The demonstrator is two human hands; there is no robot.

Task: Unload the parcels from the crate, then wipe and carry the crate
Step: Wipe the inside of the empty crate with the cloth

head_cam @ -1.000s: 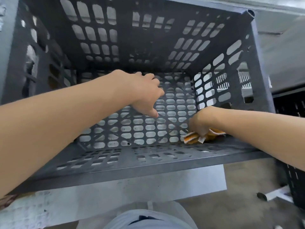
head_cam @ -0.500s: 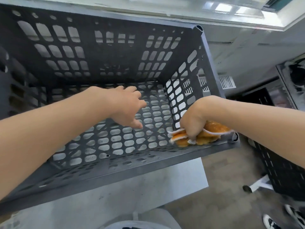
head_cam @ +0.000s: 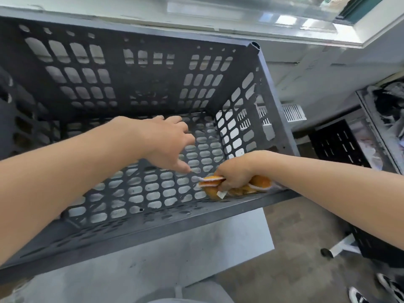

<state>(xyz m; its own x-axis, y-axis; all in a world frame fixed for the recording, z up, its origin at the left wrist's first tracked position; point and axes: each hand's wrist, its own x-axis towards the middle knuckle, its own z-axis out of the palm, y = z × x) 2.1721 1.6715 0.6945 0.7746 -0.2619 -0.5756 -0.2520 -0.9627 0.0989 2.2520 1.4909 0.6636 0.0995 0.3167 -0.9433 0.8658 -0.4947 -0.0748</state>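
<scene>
Right hand (head_cam: 235,171) grips orange cloth (head_cam: 259,183) inside grey crate (head_cam: 153,228).

We get bright daylight off the far-right window (head_cam: 295,22), glare there, edges bent and a bit blurry.

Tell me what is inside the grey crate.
Inside the crate: the left hand, open over the perforated floor, and the right hand gripping an orange cloth at the near right corner. No parcels show. The arms cover part of the floor.
</scene>
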